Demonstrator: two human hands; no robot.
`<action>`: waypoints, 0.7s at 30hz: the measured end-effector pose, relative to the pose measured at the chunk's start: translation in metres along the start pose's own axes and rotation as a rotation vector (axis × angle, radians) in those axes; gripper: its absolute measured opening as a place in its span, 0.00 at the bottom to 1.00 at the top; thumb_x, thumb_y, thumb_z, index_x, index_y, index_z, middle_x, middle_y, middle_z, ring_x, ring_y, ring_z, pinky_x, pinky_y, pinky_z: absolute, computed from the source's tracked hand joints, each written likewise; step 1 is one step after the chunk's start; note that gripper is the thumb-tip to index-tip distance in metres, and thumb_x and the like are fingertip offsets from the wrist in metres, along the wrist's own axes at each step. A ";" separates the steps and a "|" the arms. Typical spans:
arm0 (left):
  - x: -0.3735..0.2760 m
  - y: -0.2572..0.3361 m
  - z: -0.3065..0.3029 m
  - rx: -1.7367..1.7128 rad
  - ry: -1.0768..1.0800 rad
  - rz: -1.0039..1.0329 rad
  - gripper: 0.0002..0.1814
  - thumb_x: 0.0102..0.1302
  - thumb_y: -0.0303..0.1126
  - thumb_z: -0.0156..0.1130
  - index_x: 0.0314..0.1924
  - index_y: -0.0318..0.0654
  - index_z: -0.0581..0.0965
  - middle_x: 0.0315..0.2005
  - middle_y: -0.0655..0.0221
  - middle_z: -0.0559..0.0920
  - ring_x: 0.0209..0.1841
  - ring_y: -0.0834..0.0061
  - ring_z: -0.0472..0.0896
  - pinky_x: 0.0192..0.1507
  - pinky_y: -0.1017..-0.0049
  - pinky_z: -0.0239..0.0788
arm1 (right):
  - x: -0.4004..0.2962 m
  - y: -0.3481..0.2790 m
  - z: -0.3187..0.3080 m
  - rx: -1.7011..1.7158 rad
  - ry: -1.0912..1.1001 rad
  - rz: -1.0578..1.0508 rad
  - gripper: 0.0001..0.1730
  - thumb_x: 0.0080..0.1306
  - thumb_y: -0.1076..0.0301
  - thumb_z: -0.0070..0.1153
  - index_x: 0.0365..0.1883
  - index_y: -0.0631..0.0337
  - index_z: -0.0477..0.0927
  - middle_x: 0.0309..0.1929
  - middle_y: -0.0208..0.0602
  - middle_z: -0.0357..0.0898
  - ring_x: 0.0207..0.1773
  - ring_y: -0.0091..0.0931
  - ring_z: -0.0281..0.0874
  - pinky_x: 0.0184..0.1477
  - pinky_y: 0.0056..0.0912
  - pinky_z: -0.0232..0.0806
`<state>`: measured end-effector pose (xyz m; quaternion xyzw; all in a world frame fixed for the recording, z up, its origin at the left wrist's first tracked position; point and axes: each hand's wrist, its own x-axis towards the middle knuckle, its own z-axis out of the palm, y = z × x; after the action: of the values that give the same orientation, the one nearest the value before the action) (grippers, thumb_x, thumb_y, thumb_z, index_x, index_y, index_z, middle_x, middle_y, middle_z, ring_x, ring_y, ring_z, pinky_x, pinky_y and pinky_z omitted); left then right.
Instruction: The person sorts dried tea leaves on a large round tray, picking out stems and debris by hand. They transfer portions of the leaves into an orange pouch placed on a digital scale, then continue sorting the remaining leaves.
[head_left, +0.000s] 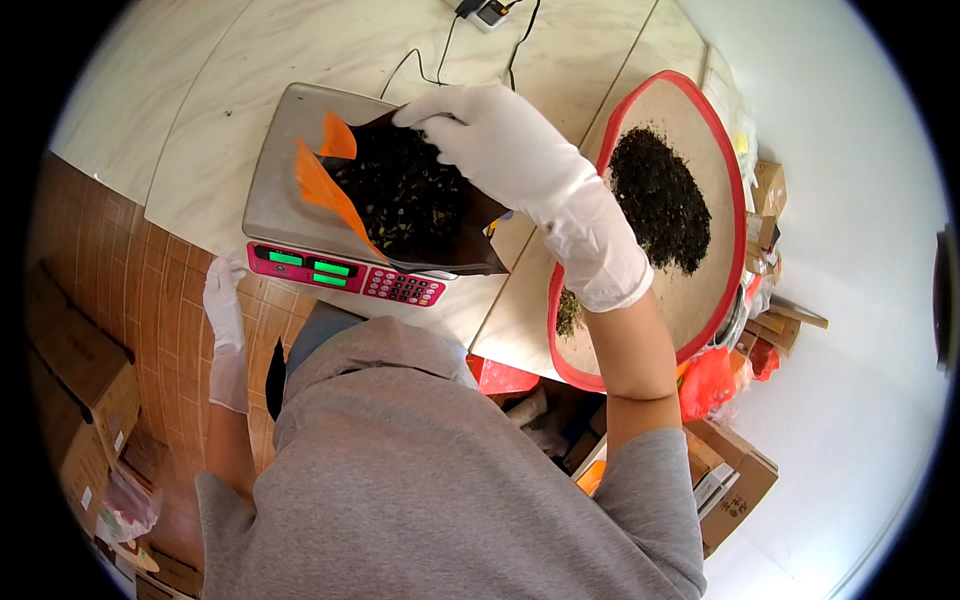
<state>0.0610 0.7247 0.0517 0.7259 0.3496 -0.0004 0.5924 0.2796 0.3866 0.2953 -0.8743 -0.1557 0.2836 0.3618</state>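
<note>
An open bag (330, 187), orange on one face with a dark inner side, lies on the steel pan (281, 180) of a pink digital scale (346, 274). Dark dried leaves (409, 191), which look like tea, fill its mouth. My right hand (480, 139), in a white glove, reaches over the far right rim of the bag; whether its fingers pinch the rim or some leaves cannot be made out. Low at the table's front edge, beside the scale's left corner, is my gloved left hand (223, 281). Its fingers are too small and foreshortened to read.
A round, red-rimmed tray (675, 322) holds a large dark leaf pile (660, 199) and a smaller greenish pile (568, 311). Black cables (517, 52) run from a power strip (491, 15) at the marbled table's (225, 90) back. Cardboard boxes (97, 390) stand at left.
</note>
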 end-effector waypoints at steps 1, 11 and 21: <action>-0.001 -0.003 0.000 -0.005 -0.003 0.005 0.17 0.75 0.38 0.48 0.52 0.37 0.80 0.41 0.69 0.81 0.41 0.79 0.76 0.50 0.77 0.67 | -0.004 -0.005 -0.002 -0.054 0.016 0.025 0.17 0.67 0.72 0.47 0.50 0.62 0.81 0.35 0.40 0.83 0.35 0.27 0.81 0.42 0.27 0.73; 0.001 0.006 0.010 -0.017 -0.054 -0.009 0.18 0.76 0.38 0.47 0.53 0.37 0.80 0.41 0.69 0.82 0.42 0.79 0.77 0.50 0.77 0.67 | -0.006 0.003 0.036 -0.396 0.046 -0.206 0.20 0.60 0.79 0.48 0.49 0.59 0.82 0.44 0.47 0.82 0.47 0.44 0.79 0.52 0.38 0.71; 0.002 0.014 0.005 0.033 0.022 0.013 0.20 0.77 0.40 0.45 0.55 0.36 0.78 0.41 0.69 0.80 0.43 0.77 0.76 0.52 0.75 0.68 | -0.036 0.003 0.027 -0.102 0.367 -0.191 0.19 0.64 0.81 0.43 0.51 0.63 0.79 0.43 0.51 0.83 0.46 0.44 0.81 0.50 0.35 0.73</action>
<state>0.0720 0.7209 0.0617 0.7377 0.3515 0.0057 0.5764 0.2351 0.3818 0.2914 -0.9097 -0.1837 0.0760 0.3646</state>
